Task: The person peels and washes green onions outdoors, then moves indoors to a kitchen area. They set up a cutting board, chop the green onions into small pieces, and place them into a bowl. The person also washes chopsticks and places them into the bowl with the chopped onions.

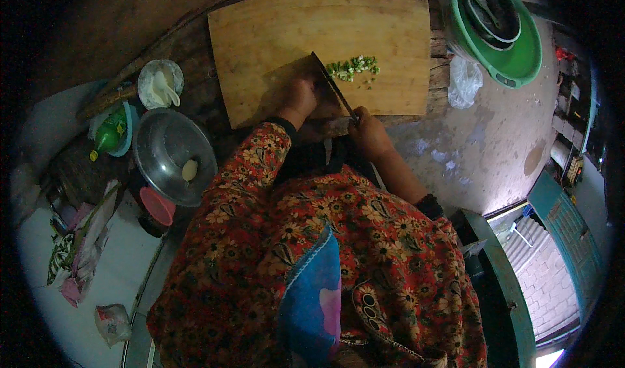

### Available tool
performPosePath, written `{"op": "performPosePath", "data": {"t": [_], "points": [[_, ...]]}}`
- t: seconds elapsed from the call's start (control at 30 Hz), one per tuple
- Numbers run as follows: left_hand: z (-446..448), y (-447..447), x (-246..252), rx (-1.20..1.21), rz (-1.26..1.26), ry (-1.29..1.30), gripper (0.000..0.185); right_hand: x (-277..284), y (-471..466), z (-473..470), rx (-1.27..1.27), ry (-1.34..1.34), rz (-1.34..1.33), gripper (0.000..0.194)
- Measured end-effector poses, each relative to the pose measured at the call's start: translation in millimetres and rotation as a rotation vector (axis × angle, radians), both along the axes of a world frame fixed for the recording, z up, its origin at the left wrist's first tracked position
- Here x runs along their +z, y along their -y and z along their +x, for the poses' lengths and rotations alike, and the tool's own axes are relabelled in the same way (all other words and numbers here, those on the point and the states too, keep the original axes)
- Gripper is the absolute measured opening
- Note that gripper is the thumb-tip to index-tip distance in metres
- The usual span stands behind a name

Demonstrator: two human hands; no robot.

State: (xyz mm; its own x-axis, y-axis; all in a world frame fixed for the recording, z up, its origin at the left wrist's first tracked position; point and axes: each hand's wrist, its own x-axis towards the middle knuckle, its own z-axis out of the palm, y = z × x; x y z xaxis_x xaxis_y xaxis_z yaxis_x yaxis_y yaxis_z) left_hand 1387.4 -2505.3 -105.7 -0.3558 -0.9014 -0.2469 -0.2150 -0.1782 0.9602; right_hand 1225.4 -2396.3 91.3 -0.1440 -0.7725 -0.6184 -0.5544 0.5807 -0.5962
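My right hand (369,132) grips the handle of a kitchen knife (333,84), whose blade shows nearly edge-on over a wooden cutting board (317,21). My left hand (299,98) is on the board, close to the blade's left side. Its fingers curl inward into dark shadow, so whether they hold anything is hidden. Just right of the blade lies a small row of chopped green and white vegetable pieces (354,68). A few loose bits are scattered below that row.
Left of the board stand a metal basin (168,148) holding a pale oval object (190,170), a bowl (151,77) with a white spoon, a green bottle (110,132) and a pink bowl (157,206). A green basin (530,50) and a clear plastic bag (464,82) are at right.
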Motion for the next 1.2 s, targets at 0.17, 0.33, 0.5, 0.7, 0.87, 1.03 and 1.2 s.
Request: {"op": "performPosePath", "data": {"t": [0.17,0.33,0.5,0.7,0.87,1.03,1.2], "points": [[0.0,2.1,28.4,-0.233,-0.413,0.434,0.016,-1.7,6.3,1.5,-0.058,0.037,0.027,0.03],[4.0,6.2,68.0,-0.165,-0.088,0.336,0.016,7.7,4.7,-7.6,-0.1,0.125,0.03,0.032],[19.7,9.4,93.1,-0.25,-0.114,0.431,0.022,7.5,-0.6,-5.6,-0.053,0.107,0.058,0.033],[11.1,12.0,74.1,-0.231,-0.424,0.448,0.012,-1.3,-1.3,-0.8,0.004,0.04,-0.002,0.034],[6.4,6.1,46.3,-0.294,-0.422,0.524,0.011,0.6,3.6,6.9,-0.034,0.024,0.046,0.03],[1.2,7.8,72.5,-0.262,-0.293,0.479,0.013,1.2,9.6,5.2,-0.07,0.089,0.03,0.032],[-0.9,10.2,75.6,-0.338,-0.341,0.504,0.015,3.4,4.8,-4.0,-0.072,0.082,-0.075,0.03]]}}
